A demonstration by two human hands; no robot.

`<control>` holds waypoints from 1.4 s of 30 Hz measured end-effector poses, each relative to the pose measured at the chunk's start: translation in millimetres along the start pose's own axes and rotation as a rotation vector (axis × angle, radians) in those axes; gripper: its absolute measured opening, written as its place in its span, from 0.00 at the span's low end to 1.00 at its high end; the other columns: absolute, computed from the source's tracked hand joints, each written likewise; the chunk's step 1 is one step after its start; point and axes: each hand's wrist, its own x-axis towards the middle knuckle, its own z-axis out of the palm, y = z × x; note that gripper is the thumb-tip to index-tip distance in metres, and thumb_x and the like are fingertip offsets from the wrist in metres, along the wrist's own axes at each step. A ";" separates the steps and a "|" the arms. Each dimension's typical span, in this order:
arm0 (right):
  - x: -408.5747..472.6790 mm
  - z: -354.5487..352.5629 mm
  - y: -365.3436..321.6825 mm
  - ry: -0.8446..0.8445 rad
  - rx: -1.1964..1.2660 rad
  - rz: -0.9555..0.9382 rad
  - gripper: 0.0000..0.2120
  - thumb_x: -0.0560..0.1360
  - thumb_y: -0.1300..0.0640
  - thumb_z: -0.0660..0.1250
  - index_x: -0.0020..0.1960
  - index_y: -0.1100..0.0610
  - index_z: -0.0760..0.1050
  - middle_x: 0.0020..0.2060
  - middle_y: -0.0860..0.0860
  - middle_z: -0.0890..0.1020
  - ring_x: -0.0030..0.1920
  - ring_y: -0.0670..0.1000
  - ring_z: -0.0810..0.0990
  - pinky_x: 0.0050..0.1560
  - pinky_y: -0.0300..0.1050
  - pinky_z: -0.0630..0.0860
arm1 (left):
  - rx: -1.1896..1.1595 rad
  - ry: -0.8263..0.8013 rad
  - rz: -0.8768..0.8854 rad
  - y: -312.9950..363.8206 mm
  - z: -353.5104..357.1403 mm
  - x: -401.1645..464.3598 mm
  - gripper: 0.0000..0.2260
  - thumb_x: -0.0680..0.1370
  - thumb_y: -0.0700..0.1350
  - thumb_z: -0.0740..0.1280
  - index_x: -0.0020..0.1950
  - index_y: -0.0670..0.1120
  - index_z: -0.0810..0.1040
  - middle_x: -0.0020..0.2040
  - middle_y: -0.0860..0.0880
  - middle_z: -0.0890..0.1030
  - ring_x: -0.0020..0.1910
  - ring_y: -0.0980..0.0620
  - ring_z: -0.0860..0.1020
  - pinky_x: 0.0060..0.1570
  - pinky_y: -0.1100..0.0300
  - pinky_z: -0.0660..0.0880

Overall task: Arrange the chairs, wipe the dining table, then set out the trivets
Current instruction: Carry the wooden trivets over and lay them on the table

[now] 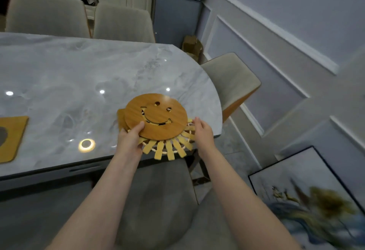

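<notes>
Stack of wooden trivets, no writing legible: round smiley-face trivet (156, 116) uppermost, slatted trivet (169, 148) beneath, held over the near edge of the marble dining table (69, 75). Gripped by left hand (129, 138), thumb on top; right hand (203, 131) curled round the right rim. Another trivet (11, 138) lies at far left.

There are five grey upholstered chairs in view: two behind the far edge of the table (47, 12) (122, 22), one at its rounded end (231, 79), and two at the near side (156, 200) (49, 210); one grey marble-look dining table (79, 75); at least four wooden trivets: a round smiley-face one (156, 116), a slatted sun-shaped one (169, 150), one partly hidden beneath (119, 118), and a rounded-square one at the left edge (11, 139); two bare hands (130, 138) (203, 131); one framed picture on the floor (308, 196).
</notes>
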 end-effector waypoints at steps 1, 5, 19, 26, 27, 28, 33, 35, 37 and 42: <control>0.8 -21.9 0.8 0.036 0.002 -0.004 0.19 0.81 0.48 0.57 0.59 0.62 0.76 0.51 0.59 0.80 0.53 0.56 0.79 0.50 0.48 0.77 | 0.013 -0.028 -0.012 -9.9 16.7 -9.4 0.21 0.77 0.40 0.67 0.69 0.45 0.68 0.62 0.45 0.77 0.51 0.48 0.77 0.41 0.57 0.75; 4.8 -107.8 5.9 0.128 0.052 -0.003 0.19 0.76 0.47 0.67 0.58 0.61 0.75 0.51 0.53 0.80 0.48 0.48 0.79 0.41 0.35 0.73 | 0.067 -0.155 -0.059 -52.1 80.3 -41.5 0.19 0.77 0.40 0.67 0.68 0.45 0.70 0.58 0.47 0.79 0.45 0.52 0.79 0.38 0.58 0.75; 71.9 -430.6 27.7 0.195 0.087 0.098 0.28 0.63 0.46 0.79 0.54 0.56 0.71 0.52 0.53 0.80 0.50 0.52 0.81 0.52 0.52 0.80 | 0.203 -0.374 -0.142 -227.2 337.8 -143.3 0.22 0.76 0.41 0.69 0.69 0.42 0.70 0.47 0.46 0.81 0.44 0.48 0.81 0.35 0.57 0.76; 135.9 -515.0 17.2 0.194 0.163 0.138 0.18 0.69 0.53 0.77 0.52 0.58 0.73 0.46 0.53 0.81 0.40 0.48 0.79 0.37 0.41 0.79 | 0.204 -0.411 -0.156 -259.8 437.1 -142.0 0.18 0.76 0.40 0.69 0.65 0.43 0.72 0.48 0.46 0.81 0.43 0.49 0.80 0.36 0.57 0.75; 148.2 -519.8 14.9 0.197 0.179 0.150 0.17 0.69 0.53 0.76 0.51 0.58 0.74 0.45 0.53 0.81 0.40 0.48 0.79 0.38 0.42 0.79 | 0.206 -0.408 -0.157 -261.9 449.4 -136.1 0.19 0.76 0.41 0.69 0.65 0.43 0.72 0.47 0.46 0.81 0.43 0.49 0.80 0.36 0.57 0.75; 163.4 -524.4 12.5 0.189 0.197 0.153 0.15 0.70 0.55 0.76 0.50 0.58 0.74 0.44 0.53 0.80 0.39 0.48 0.79 0.37 0.42 0.79 | 0.205 -0.405 -0.151 -263.5 462.2 -128.1 0.19 0.76 0.42 0.69 0.66 0.43 0.72 0.48 0.46 0.81 0.44 0.49 0.80 0.36 0.57 0.75; 241.3 -531.3 -9.1 0.137 0.258 0.170 0.07 0.74 0.59 0.72 0.41 0.58 0.74 0.38 0.52 0.80 0.36 0.48 0.78 0.38 0.41 0.78 | 0.153 -0.352 -0.145 -266.8 520.5 -76.6 0.19 0.78 0.49 0.67 0.66 0.42 0.72 0.49 0.46 0.81 0.43 0.48 0.81 0.35 0.56 0.75; 286.9 -528.5 -22.8 0.134 0.246 0.160 0.07 0.75 0.59 0.70 0.41 0.59 0.74 0.36 0.52 0.79 0.35 0.48 0.78 0.37 0.42 0.77 | 0.113 -0.305 -0.166 -261.0 550.0 -46.7 0.18 0.78 0.51 0.65 0.64 0.42 0.73 0.46 0.46 0.81 0.41 0.48 0.81 0.33 0.56 0.75; 334.3 -523.8 -42.2 0.120 0.238 0.141 0.06 0.76 0.58 0.70 0.44 0.60 0.75 0.36 0.53 0.80 0.34 0.49 0.78 0.34 0.41 0.78 | 0.087 -0.278 -0.168 -246.8 582.8 -17.7 0.17 0.78 0.52 0.64 0.62 0.42 0.73 0.44 0.45 0.81 0.41 0.48 0.81 0.33 0.55 0.75; 436.3 -508.0 -85.4 0.058 0.250 0.122 0.06 0.77 0.57 0.68 0.49 0.60 0.75 0.38 0.53 0.81 0.37 0.50 0.80 0.34 0.41 0.77 | 0.070 -0.233 -0.081 -213.9 649.7 50.1 0.18 0.81 0.53 0.59 0.64 0.42 0.72 0.44 0.46 0.81 0.41 0.48 0.80 0.37 0.55 0.76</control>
